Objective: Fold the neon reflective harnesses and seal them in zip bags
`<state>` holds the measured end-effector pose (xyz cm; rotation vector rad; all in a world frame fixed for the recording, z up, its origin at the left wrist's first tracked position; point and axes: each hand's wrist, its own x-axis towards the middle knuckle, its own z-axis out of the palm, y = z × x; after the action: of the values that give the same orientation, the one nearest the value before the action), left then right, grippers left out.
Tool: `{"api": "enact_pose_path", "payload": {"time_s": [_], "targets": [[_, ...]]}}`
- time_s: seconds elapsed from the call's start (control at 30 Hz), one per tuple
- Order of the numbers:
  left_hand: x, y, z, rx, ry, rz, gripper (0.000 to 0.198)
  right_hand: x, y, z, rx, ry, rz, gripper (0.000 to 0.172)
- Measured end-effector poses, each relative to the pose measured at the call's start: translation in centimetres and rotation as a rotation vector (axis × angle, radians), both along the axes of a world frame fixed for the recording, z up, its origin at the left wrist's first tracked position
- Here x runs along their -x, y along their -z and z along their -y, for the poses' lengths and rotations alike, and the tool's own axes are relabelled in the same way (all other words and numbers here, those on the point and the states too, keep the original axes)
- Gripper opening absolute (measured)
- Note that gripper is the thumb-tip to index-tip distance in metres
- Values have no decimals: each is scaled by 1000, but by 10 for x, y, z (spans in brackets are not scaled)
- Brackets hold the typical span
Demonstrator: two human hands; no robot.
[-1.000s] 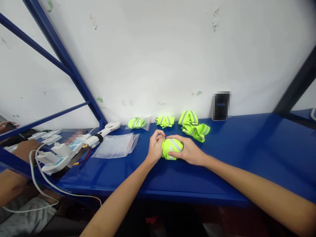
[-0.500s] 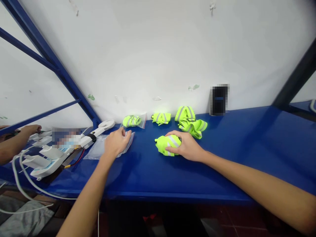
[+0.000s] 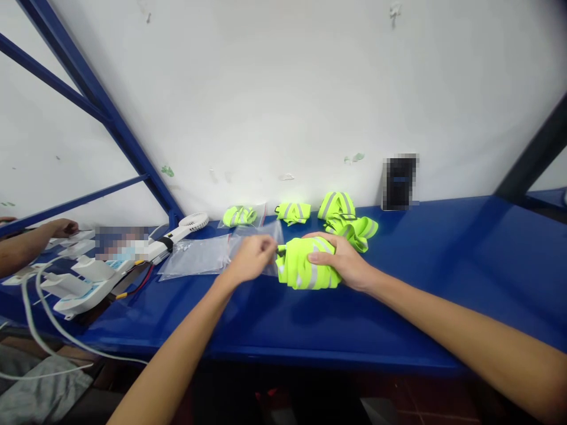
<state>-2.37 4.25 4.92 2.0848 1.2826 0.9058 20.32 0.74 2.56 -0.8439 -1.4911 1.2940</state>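
Observation:
My right hand (image 3: pixel 343 260) grips a folded neon-yellow vest with grey reflective stripes (image 3: pixel 305 270), lifted a little off the blue shelf (image 3: pixel 434 277). My left hand (image 3: pixel 250 258) pinches a clear plastic zip bag (image 3: pixel 261 236) and holds it against the left end of the vest. A small pile of the same clear bags (image 3: pixel 195 262) lies to the left.
More neon vests lie by the white wall: one bagged (image 3: pixel 239 216), one folded (image 3: pixel 293 212), a loose heap (image 3: pixel 348 219). A white handheld fan (image 3: pixel 183 229), white devices with cables (image 3: pixel 84 280) and another person's arm (image 3: pixel 31 242) are at the left. A dark box (image 3: pixel 400 182) leans on the wall.
My left hand left the vest, reached to the bag pile, and came back with one clear bag. My right hand kept its hold and raised the vest slightly.

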Motion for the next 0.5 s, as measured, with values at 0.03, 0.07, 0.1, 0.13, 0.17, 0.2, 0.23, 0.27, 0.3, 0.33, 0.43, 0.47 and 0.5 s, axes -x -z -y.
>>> {"api": "enact_pose_path", "payload": {"time_s": [0.03,0.07,0.1,0.13,0.17,0.2,0.23,0.27,0.3,0.33,0.43,0.47,0.5], "targets": [[-12,6,-3,134,127,89,6,-1,0,-1,39,-26,-29,50],[-21,13,-6,222,229,159,4,-3,0,-3,58,-26,-40,49],[-28,20,-9,296,311,208,5,-4,0,-5,62,-7,-36,48],[-33,26,-11,355,345,248,3,-5,1,-6,58,19,-19,47],[-35,32,-13,394,346,268,0,-7,1,-8,50,48,2,46],[-36,36,-14,400,326,273,5,-8,1,-10,42,78,22,45],[-34,39,-15,367,286,274,11,-9,1,-11,36,107,40,44],[-32,40,-15,290,240,270,17,-10,1,-12,33,138,56,44],[-29,40,-14,180,197,258,22,-11,1,-13,26,174,74,44],[-26,39,-13,53,163,237,26,-11,1,-14,12,216,96,43],[-22,34,-6,-251,135,120,31,-11,2,-15,-89,336,216,43],[-22,33,-3,-308,141,67,31,-10,3,-15,-138,364,271,43],[-24,32,-1,-354,145,12,31,-10,3,-15,-184,386,322,42]]}}
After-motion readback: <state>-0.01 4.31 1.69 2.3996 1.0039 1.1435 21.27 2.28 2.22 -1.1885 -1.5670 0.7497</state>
